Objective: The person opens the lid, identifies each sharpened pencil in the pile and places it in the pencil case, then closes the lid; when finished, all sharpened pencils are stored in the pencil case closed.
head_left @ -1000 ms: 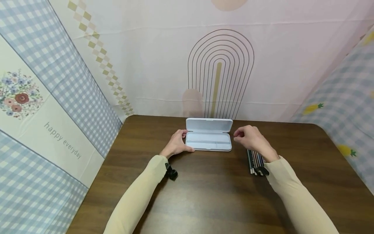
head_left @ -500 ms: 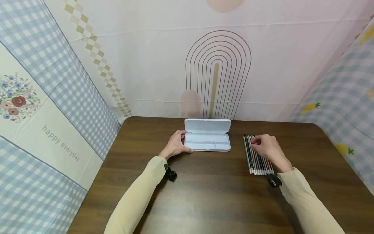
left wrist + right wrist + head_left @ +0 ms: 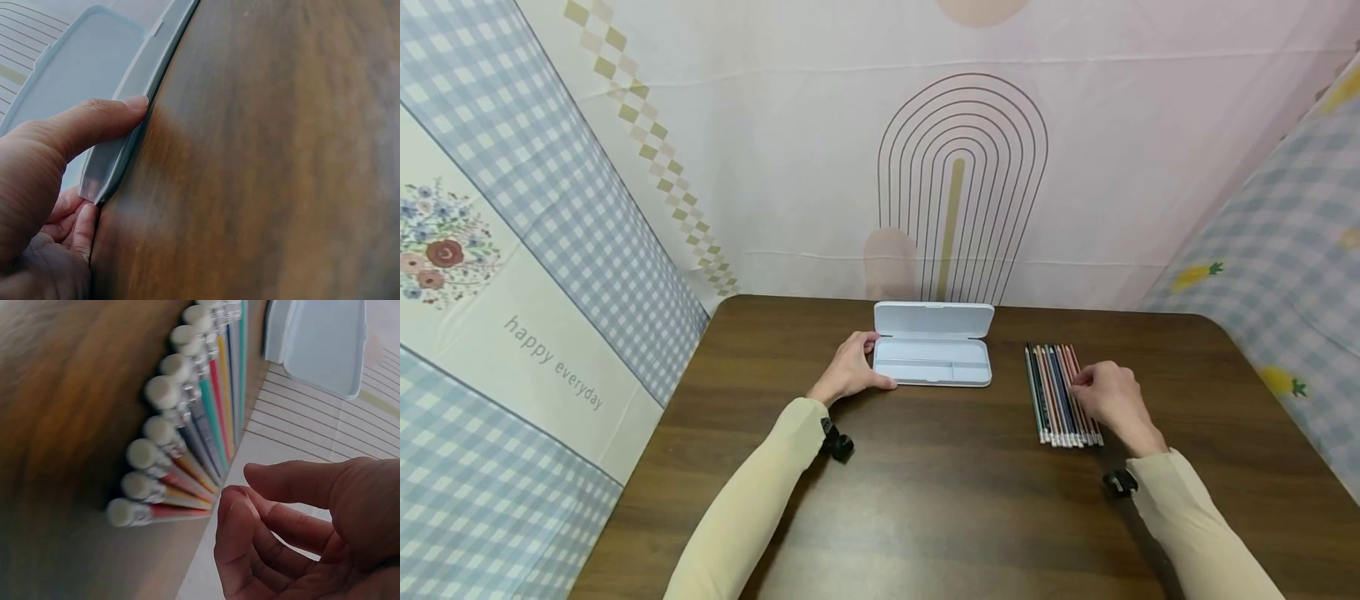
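Observation:
An opened pale blue pencil case [image 3: 932, 372] lies toward the back middle of the table, its lid tilted up behind it. My left hand [image 3: 852, 368] holds its left end; in the left wrist view the thumb [image 3: 103, 119] presses the front rim and the fingers bend by the corner. To the right of the case, a row of pencils [image 3: 1054, 396] in several colours lies side by side, white erasers [image 3: 164, 392] toward me. Over the row's right edge is my right hand [image 3: 1111, 400], its fingers loosely bent, with a small gap between thumb and forefinger and no pencil between them.
The case's tray shows a long section and smaller compartments along the front. A brown wooden table [image 3: 925, 500] carries everything, and a printed cloth [image 3: 805, 167] hangs right behind its back edge. Checked cloths [image 3: 1285, 217] hang at both sides.
My right hand has moved from beside the case rightward across the pencils to the row's right edge, uncovering most of them. The left hand stays on the case.

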A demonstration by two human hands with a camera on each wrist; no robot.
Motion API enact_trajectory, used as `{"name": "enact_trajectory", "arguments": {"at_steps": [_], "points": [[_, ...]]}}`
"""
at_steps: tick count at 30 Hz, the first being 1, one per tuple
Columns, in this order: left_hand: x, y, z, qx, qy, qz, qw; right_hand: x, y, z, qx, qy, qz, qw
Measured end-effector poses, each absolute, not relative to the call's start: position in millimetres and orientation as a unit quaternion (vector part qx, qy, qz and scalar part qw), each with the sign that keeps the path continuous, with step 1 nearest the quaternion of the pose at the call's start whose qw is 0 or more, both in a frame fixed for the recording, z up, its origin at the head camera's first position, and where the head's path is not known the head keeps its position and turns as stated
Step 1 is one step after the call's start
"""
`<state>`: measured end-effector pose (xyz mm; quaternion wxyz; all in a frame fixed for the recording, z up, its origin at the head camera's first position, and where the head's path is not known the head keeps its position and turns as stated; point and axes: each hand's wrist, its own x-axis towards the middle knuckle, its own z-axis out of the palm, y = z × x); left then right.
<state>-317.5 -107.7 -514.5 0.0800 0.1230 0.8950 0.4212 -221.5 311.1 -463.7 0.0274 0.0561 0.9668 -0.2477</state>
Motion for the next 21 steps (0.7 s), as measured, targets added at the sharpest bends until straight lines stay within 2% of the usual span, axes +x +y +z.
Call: {"name": "enact_trajectory", "arguments": {"at_steps": [6,21], "points": [[-317,-107,-514,0.12,0.897,0.418,0.079,-219,317,-469,0.072,0.968,-0.239,0.028],[-318,-107,-514,0.117,0.897,0.419,0.082,-216,322,-471,0.099,0.961,-0.247,0.069]]}}
